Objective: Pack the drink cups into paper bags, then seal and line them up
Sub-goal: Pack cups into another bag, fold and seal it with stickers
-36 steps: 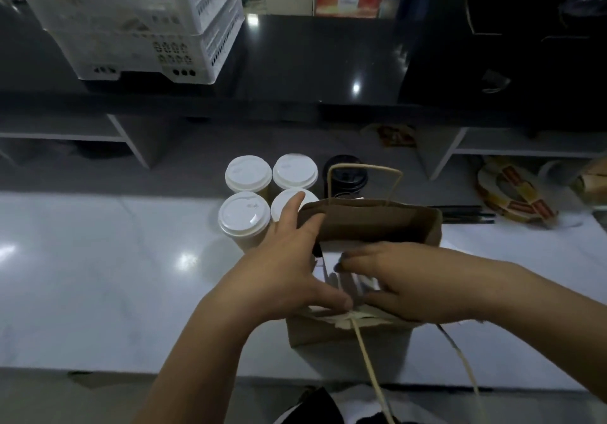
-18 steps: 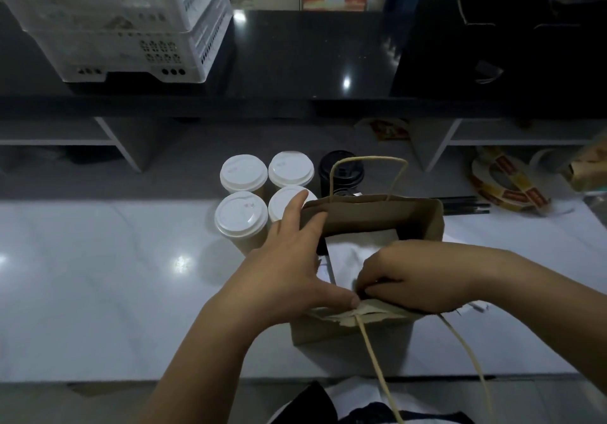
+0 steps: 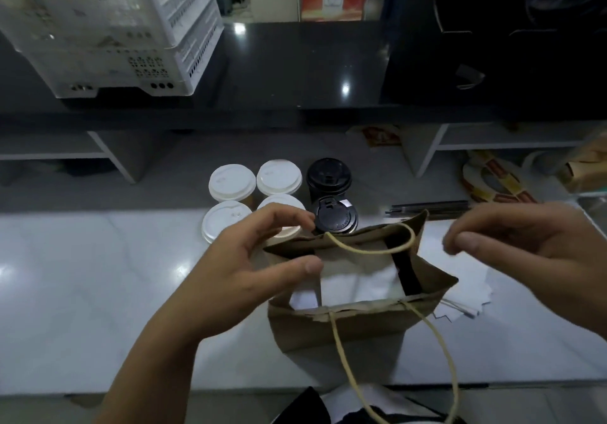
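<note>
In the head view, the bag stands open on the counter just before the cups, your left hand curved loosely about its left end, grip unclear, your right hand hovering beside it, fingers slack, holding nothing.

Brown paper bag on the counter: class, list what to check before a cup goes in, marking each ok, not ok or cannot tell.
1. Brown paper bag mouth open: ok.
2. Far twine handle clear of the mouth: not ok, it droops across.
3. White paper liner flat inside: cannot tell.
4. Left hand and right hand free: ok, neither holds anything.
5. Four white-lidded cups and two black-lidded cups lidded: ok.
</note>
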